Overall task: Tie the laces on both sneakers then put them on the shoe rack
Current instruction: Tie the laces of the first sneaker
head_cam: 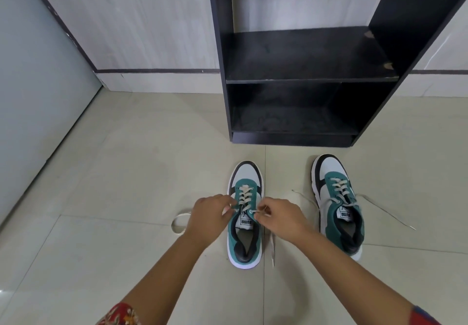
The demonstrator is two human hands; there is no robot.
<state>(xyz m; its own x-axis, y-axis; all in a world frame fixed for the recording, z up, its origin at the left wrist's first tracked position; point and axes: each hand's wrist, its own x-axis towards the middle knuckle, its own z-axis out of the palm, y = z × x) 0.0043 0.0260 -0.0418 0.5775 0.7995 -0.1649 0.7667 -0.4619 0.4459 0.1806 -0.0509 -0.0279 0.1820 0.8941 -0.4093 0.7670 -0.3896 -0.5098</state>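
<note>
Two green, white and black sneakers stand on the tiled floor, toes pointing at the rack. The left sneaker [245, 246] is between my hands. My left hand [209, 217] pinches its lace at the left top eyelet, and a loop of that lace [178, 222] lies on the floor to the left. My right hand [283, 219] pinches the lace at the right top eyelet; its loose end [272, 248] trails beside the shoe. The right sneaker [338, 203] stands apart, its untied laces [387, 210] spread on the floor. The black shoe rack [311, 79] stands just beyond.
The rack has open shelves with nothing on them, against a pale wall [141, 20]. A grey-blue panel [33, 84] runs along the left. Beige floor tiles [126, 172] surround the shoes.
</note>
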